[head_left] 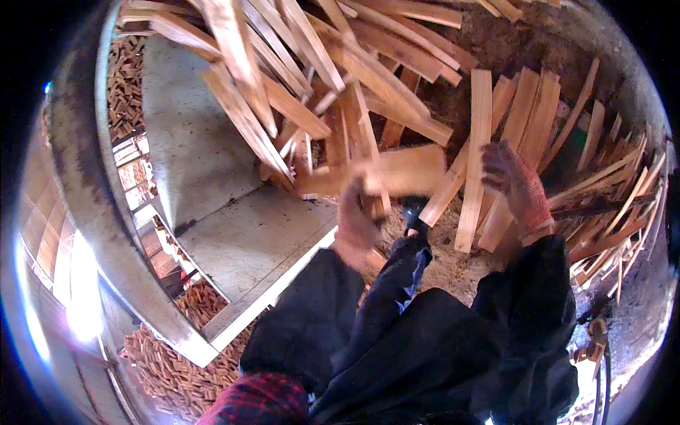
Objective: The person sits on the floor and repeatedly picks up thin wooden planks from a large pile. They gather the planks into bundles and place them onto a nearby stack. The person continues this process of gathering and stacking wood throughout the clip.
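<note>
My left hand (356,225) is smeared by motion, in front of the near side of a wide, short wooden board (407,170) that is also blurred. Whether the fingers touch that board I cannot tell. My right hand (516,185), with a reddish-orange covering on its back, is raised over several upright wooden slats (525,117), its fingers apart and slightly bent. Just left of its fingertips stands a long, pale slat (476,159). I see no piece held in the right hand.
A tangled heap of long slats (283,64) fills the far middle. To the left lies a grey metal surface (234,234) with a raised pale edge (276,287). Small wood blocks (188,365) are piled beyond it. More thin slats (623,212) lean along the right wall. My shoe (414,214) is between the hands.
</note>
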Motion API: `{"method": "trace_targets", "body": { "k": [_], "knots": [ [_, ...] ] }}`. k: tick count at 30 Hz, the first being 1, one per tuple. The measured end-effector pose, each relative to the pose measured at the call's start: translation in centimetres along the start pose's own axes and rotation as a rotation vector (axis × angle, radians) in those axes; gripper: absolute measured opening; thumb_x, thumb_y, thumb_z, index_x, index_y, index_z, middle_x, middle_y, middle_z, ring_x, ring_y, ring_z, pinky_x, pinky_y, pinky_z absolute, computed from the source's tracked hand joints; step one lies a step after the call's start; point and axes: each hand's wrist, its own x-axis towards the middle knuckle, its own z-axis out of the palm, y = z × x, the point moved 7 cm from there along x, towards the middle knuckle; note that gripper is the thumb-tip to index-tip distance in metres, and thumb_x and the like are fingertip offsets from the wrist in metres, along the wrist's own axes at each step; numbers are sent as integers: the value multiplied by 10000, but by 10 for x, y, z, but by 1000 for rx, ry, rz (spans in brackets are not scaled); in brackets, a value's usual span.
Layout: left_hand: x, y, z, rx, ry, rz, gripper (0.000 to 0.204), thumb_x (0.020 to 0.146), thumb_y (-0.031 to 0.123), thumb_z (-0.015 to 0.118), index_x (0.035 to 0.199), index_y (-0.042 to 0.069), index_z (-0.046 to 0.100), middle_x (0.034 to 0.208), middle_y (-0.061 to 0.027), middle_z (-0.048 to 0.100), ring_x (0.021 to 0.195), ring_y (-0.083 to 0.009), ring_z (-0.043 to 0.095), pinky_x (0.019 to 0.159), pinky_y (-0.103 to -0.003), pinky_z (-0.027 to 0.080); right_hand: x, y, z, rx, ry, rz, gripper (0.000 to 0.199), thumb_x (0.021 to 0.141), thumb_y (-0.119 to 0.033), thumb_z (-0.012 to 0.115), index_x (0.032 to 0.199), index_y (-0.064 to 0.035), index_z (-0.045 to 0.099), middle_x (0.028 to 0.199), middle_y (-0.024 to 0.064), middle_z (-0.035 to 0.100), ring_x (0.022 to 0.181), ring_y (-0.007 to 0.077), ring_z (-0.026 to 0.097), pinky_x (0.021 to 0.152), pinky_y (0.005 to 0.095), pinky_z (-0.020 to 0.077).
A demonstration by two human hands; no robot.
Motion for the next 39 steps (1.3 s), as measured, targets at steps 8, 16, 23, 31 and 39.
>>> {"method": "trace_targets", "body": {
  "k": [8,16,23,31,39],
  "knots": [
    [-193,-70,8,175,-314,66,347,883,160,623,1177,-21,586,1052,-116,665,907,-214,663,747,-325,542,-89,73,56,-346,-384,408,527,916,-569,569,1005,-58,665,795,41,587,727,160,550,651,307,487],
    [-258,-150,20,229,-167,-760,445,827,84,626,1230,-76,530,1149,-146,638,1024,-273,651,869,-400,549,-178,141,16,-33,-268,186,335,862,-215,709,1103,4,627,1002,110,682,892,188,658,782,332,543],
    [-195,-141,53,783,-184,-116,515,800,104,686,1284,13,535,1139,-117,651,1038,-236,632,931,-372,495,-218,138,-26,187,7,301,491,876,-247,719,1238,23,529,1051,110,659,879,190,647,774,319,545],
    [-103,-130,148,1084,-386,312,578,795,182,598,1340,33,472,1221,-268,577,1195,-416,528,1010,-430,440,-139,67,-46,128,154,-17,494,873,-198,709,1296,-9,537,1127,96,658,989,187,624,858,304,507],
    [61,-89,128,1147,-152,293,761,747,388,759,1300,-67,500,1121,-253,634,1116,-379,592,983,-410,451,-122,134,-63,-589,288,253,591,896,-405,656,1353,-57,516,1298,202,592,1227,323,555,993,374,461]
  ]
}}
